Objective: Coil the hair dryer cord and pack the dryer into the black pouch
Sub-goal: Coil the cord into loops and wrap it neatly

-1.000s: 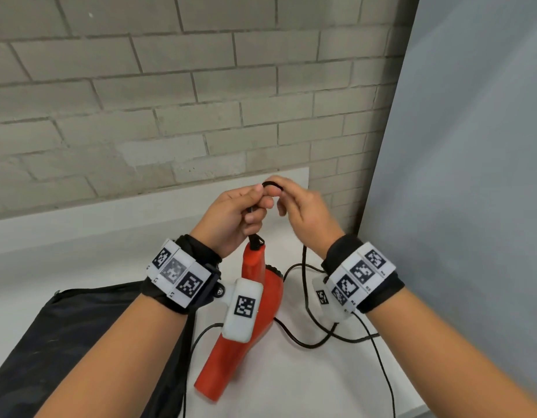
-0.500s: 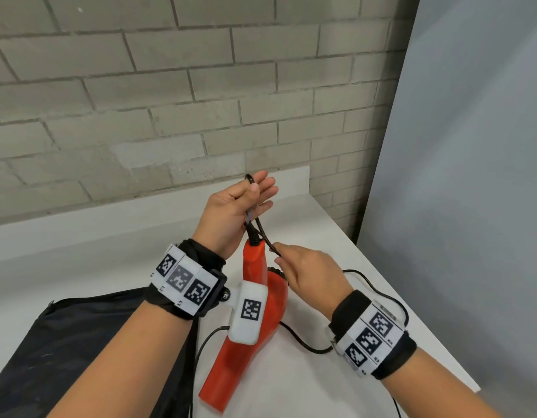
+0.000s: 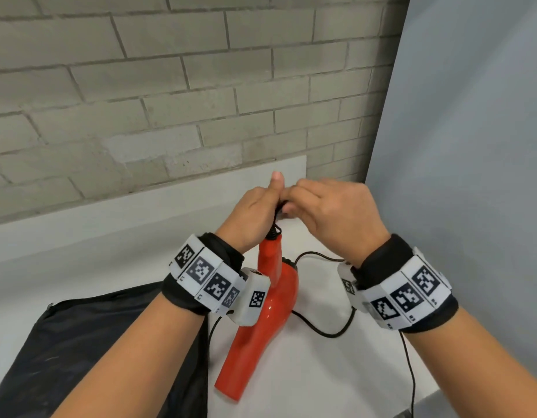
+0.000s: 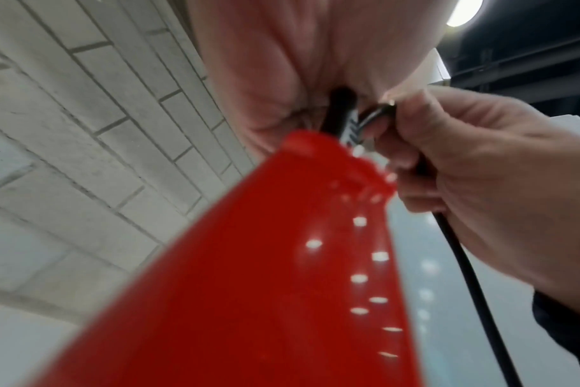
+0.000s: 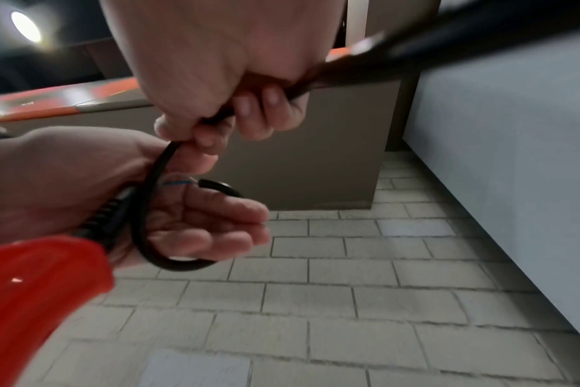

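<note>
Nearest me, the pouch (image 3: pixel 80 351) lies flat at the table's (image 3: pixel 306 381) near-left corner; nothing is in it that I can see. Just beside it the dryer (image 3: pixel 273 306) stands tilted, nozzle end on the table, handle raised toward my hands. Loose cord (image 3: pixel 324 331) trails over the table to the right and off the near edge.

Above the handle, my left hand (image 3: pixel 255 215) has its fingers curled loosely round the cord near the strain relief, one loop hanging below the palm in the right wrist view. My right hand (image 3: pixel 336 212) pinches the cord (image 4: pixel 454 251) between thumb and fingers and touches the left hand.

Change: half a second ago my right hand was low beside the handle, gathering slack; now it has come back up to meet the left, as it did a second ago. I judge this delivers another turn of cord into the left hand's grip. Coiling is under way but early: most of the cord is still loose on the table, and packing has not begun.

Beyond, the brick wall (image 3: pixel 170 101) and a grey panel (image 3: pixel 472 146) at the right.
</note>
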`<action>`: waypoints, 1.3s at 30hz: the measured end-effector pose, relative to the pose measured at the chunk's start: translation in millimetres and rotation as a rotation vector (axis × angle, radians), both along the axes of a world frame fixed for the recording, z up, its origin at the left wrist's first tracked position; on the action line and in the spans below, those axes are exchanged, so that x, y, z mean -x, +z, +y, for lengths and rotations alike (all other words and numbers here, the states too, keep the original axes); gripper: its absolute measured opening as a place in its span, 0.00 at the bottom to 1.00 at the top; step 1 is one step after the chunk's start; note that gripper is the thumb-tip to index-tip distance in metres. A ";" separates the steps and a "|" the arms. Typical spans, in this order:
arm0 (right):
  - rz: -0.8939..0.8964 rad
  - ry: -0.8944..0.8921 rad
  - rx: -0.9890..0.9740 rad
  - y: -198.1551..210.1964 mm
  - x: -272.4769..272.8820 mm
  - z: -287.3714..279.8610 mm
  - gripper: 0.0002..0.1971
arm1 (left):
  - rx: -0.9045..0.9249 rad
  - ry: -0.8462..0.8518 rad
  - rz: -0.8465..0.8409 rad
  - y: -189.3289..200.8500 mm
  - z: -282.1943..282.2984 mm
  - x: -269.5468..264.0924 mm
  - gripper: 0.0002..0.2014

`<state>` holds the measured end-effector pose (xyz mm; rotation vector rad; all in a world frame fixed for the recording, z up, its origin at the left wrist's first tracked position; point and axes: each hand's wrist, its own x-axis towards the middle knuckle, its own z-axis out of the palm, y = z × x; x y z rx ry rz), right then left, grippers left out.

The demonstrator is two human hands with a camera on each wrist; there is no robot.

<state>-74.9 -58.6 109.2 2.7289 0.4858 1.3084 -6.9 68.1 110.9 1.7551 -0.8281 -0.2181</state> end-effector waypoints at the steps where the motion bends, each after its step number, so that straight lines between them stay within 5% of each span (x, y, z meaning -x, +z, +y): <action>1: -0.001 -0.016 -0.004 4.7 -1.0 1.7 0.14 | 0.007 -0.054 0.033 0.4 0.4 0.9 0.32; 6: 0.091 0.005 -0.221 19.3 -8.4 2.9 0.16 | 0.130 -0.246 0.250 -2.9 2.3 -3.4 0.36; 10: 0.313 0.107 -0.584 12.1 -22.8 -5.1 0.13 | 0.174 -0.239 0.334 -3.3 5.0 -5.6 0.30; 14: 0.353 0.148 -0.814 -12.5 -30.7 -5.6 0.12 | 0.344 -0.331 0.529 -7.2 6.7 -11.4 0.25; 20: 0.566 0.037 -0.785 -52.5 -24.5 17.5 0.14 | 0.439 -0.366 0.639 -13.1 11.2 -21.3 0.21; 27: 0.608 -0.023 -0.597 -60.0 -14.4 30.3 0.13 | 0.537 -0.356 0.657 -12.4 18.4 -26.7 0.17; 32: 0.569 -0.067 -0.502 -64.7 -10.0 30.6 0.21 | 0.648 -0.347 0.691 -12.6 17.6 -24.3 0.14; 39: 0.631 0.000 -0.563 -90.2 0.9 15.8 0.14 | 0.665 -0.235 0.551 -12.8 16.8 -26.8 0.14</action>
